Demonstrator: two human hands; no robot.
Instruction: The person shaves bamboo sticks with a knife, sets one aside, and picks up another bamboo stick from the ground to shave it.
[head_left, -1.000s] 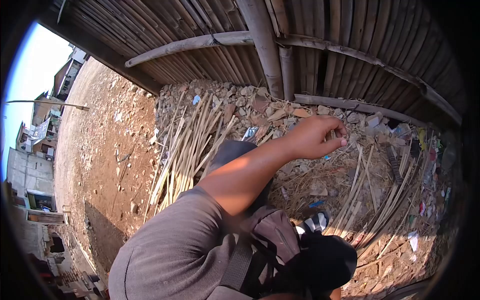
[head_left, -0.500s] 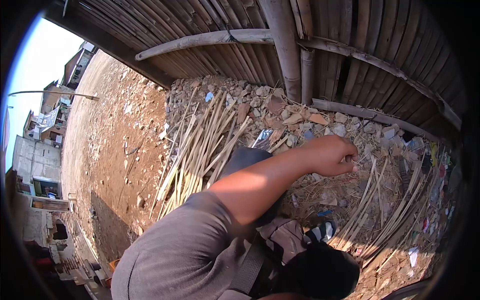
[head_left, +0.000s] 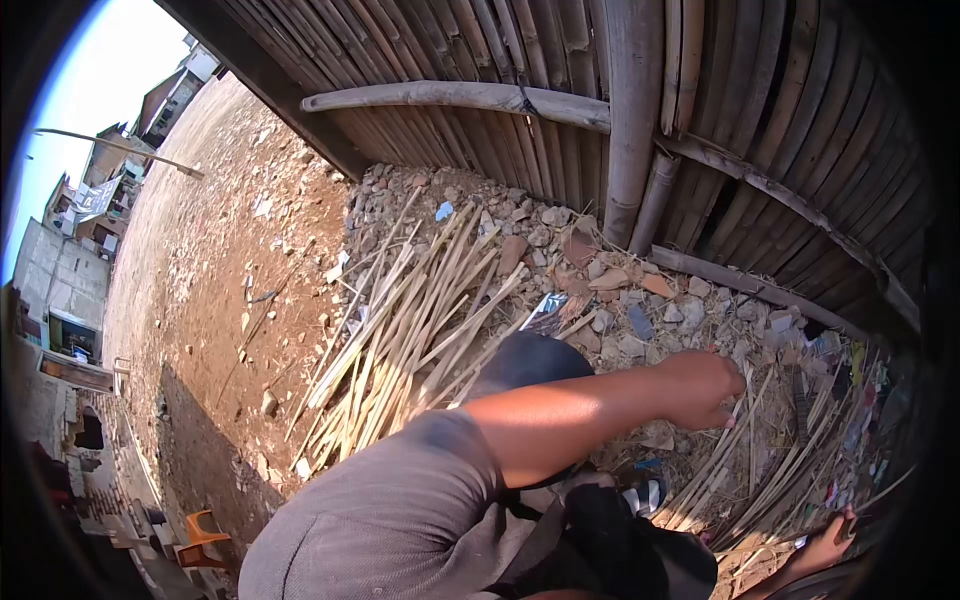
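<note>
Right of the thick post (head_left: 628, 120) and nearer than its foot, the left hand (head_left: 705, 388) is low over the ground (head_left: 225, 320), at the upper end of a loose bunch of strips (head_left: 785, 485); its fingers curl close together, but whether they grip a strip cannot be told. Farther right of the post and nearer — at the dim edge of the view — is the right hand (head_left: 830, 545), fingers bent, a thin strip close to the tips; I cannot tell if it is held.

Left of the post's foot lies a bigger heap of strips (head_left: 420, 320), splayed over stones. Brown, dry ground strewn with rubble and litter stretches away left of the post towards buildings (head_left: 65, 270). Around the post stands a wall (head_left: 780, 60) of slats.

Counted: two hands, two gatherings of strips, one thick post with one short pole (head_left: 656, 200) beside it, one striped shoe (head_left: 645, 497) nearer than the post, and one orange seat (head_left: 203, 540) far to its left.
</note>
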